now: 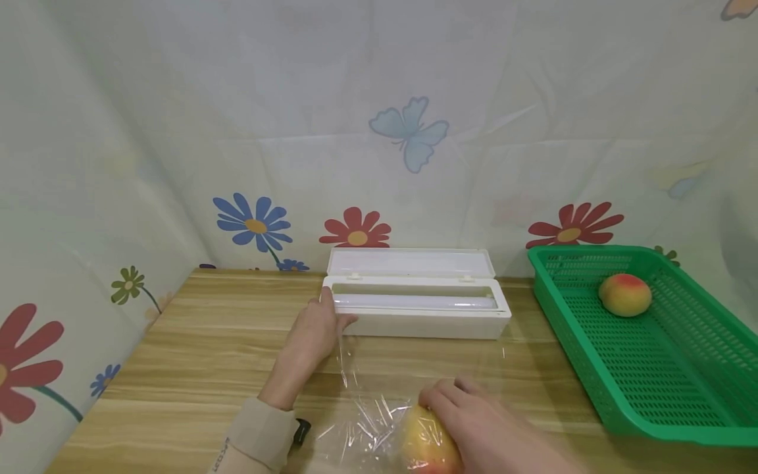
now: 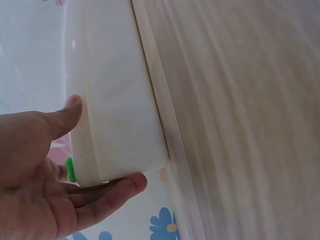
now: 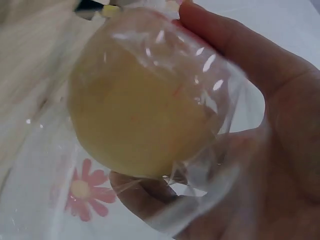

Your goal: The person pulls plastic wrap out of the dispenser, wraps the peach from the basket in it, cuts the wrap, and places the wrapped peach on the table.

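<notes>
Well forward of the table's (image 1: 207, 355) back edge, a peach (image 1: 429, 442) covered by clear film (image 1: 370, 428) is gripped round its sides by the right hand (image 1: 488, 424). It is judged light but easily bruised, slippery through the film, and best cupped broadly. Near that edge, the stiff-looking white box (image 1: 426, 326) is clamped at its left end by the left hand (image 1: 314, 329).

A cloth-walled tabletop corner – flower-printed fabric (image 1: 485, 85) hangs behind a wood-grain table (image 1: 231, 336) – though the room beyond is hidden.
</notes>
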`<action>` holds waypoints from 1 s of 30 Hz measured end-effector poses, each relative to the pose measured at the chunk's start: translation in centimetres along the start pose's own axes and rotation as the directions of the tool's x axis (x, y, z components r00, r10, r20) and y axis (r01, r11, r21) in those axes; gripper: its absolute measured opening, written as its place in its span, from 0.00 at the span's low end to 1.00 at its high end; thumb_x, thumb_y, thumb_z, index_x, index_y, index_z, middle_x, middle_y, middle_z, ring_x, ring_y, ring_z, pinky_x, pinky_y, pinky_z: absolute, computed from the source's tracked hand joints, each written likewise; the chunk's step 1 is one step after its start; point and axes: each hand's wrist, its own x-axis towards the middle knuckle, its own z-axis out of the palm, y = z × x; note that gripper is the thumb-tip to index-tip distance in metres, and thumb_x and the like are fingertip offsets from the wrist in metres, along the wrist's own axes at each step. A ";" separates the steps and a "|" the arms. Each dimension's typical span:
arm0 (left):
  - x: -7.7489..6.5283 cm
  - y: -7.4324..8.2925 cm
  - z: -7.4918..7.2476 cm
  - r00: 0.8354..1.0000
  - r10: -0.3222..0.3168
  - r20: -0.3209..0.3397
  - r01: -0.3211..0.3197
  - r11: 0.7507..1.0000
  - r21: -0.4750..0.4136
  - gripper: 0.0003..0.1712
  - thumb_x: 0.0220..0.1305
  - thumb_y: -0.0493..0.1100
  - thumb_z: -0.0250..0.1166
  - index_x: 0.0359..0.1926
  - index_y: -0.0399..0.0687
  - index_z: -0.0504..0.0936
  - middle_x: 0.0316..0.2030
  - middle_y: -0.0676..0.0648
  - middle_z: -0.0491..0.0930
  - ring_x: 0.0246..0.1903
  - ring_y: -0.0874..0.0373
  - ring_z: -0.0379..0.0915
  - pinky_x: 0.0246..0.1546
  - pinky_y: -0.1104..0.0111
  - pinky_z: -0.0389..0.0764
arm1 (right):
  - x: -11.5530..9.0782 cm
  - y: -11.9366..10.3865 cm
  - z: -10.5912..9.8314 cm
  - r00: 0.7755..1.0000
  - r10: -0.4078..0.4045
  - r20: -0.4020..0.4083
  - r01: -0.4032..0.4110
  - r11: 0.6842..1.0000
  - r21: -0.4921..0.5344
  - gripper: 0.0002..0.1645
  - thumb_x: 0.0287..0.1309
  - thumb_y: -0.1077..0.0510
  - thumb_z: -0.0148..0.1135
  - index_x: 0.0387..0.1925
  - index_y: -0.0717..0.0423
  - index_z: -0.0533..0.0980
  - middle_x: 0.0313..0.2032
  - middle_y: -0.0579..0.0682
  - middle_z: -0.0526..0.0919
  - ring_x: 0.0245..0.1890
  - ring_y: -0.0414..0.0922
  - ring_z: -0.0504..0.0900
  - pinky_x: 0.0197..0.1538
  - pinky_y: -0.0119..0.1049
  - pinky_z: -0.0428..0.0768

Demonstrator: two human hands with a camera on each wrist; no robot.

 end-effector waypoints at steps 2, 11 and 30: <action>0.1 -0.1 0.1 1.000 0.002 -0.006 -0.002 1.000 0.003 0.40 0.63 0.58 0.63 0.56 0.27 0.62 0.32 0.31 0.75 0.29 0.43 0.77 0.28 0.56 0.79 | 0.6 0.3 0.4 0.999 0.022 0.028 -0.023 1.000 0.006 0.51 0.37 0.17 0.60 0.57 0.43 0.71 0.46 0.36 0.74 0.47 0.44 0.71 0.45 0.46 0.79; 0.3 -0.5 0.4 0.999 -0.032 0.013 0.032 0.998 -0.050 0.41 0.61 0.59 0.63 0.57 0.29 0.60 0.36 0.30 0.75 0.31 0.43 0.76 0.32 0.54 0.79 | 2.2 2.0 2.5 0.999 0.030 0.035 -0.033 0.995 0.092 0.48 0.35 0.19 0.64 0.54 0.43 0.72 0.44 0.37 0.70 0.42 0.40 0.72 0.42 0.42 0.79; 0.0 -1.1 -3.8 0.995 0.100 -0.013 -0.101 0.979 -0.179 0.27 0.63 0.41 0.65 0.60 0.37 0.69 0.55 0.35 0.69 0.55 0.41 0.68 0.55 0.50 0.71 | 3.7 4.1 4.0 0.998 -0.019 -0.064 0.025 0.995 0.094 0.50 0.38 0.41 0.77 0.60 0.56 0.65 0.46 0.44 0.75 0.41 0.39 0.73 0.48 0.42 0.76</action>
